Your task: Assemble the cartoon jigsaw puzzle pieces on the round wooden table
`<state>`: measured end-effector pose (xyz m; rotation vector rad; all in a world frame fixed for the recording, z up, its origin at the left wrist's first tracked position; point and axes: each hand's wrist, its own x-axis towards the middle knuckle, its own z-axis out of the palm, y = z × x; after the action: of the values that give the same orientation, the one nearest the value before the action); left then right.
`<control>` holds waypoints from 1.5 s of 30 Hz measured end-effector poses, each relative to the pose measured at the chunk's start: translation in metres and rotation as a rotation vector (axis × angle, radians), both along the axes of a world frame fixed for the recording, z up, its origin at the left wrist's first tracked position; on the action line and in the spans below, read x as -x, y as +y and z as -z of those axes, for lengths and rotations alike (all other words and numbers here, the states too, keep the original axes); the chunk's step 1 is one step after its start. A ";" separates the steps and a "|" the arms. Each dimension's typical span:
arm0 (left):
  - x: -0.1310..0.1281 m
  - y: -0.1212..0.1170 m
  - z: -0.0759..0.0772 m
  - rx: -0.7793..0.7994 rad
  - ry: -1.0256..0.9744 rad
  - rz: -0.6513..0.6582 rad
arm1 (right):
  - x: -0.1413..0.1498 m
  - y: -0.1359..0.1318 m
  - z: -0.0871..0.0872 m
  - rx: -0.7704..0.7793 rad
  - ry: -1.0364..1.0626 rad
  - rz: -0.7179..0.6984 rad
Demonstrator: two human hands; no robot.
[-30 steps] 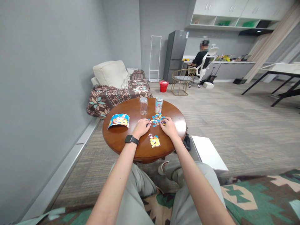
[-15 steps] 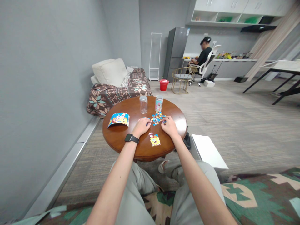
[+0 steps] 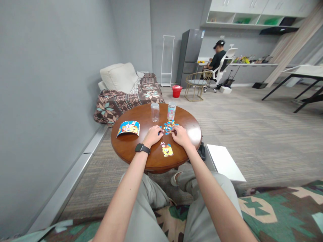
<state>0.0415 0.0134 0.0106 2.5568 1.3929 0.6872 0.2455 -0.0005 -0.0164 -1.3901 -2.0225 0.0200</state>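
Loose jigsaw puzzle pieces (image 3: 168, 127), mostly blue with some yellow, lie in a pile on the round wooden table (image 3: 126, 151). At the pile's left edge, my left hand (image 3: 152, 135) has its fingers curled around a small blue puzzle piece. My right hand (image 3: 181, 136) rests at the right side of the pile, fingertips pinched together over pieces; what they hold is too small to make out. Nearer to me, between my forearms, lies a joined yellow cartoon puzzle section (image 3: 167, 150) with uneven upper edges.
A bent picture card (image 3: 128, 128) stands at the table's left. Behind the pile are a clear jar (image 3: 155, 113) and a labelled jar (image 3: 171, 111). A white box (image 3: 224, 161) is right of the table. Far back, a person (image 3: 219, 60) sits in a white chair.
My right hand drew back slightly from the pile, then its fingers moved left over the near pieces. My left hand has stayed about where it was. The joined section looks unchanged.
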 end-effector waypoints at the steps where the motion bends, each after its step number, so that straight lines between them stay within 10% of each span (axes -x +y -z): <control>1: 0.000 0.000 0.000 -0.002 -0.003 -0.001 | 0.000 0.000 -0.001 0.002 -0.004 -0.007; 45: 0.000 0.001 -0.001 0.032 0.005 0.030 | 0.003 -0.004 -0.003 -0.091 0.045 -0.103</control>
<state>0.0415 0.0139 0.0114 2.5508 1.3525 0.6485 0.2426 -0.0044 -0.0129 -1.2180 -2.0301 0.0047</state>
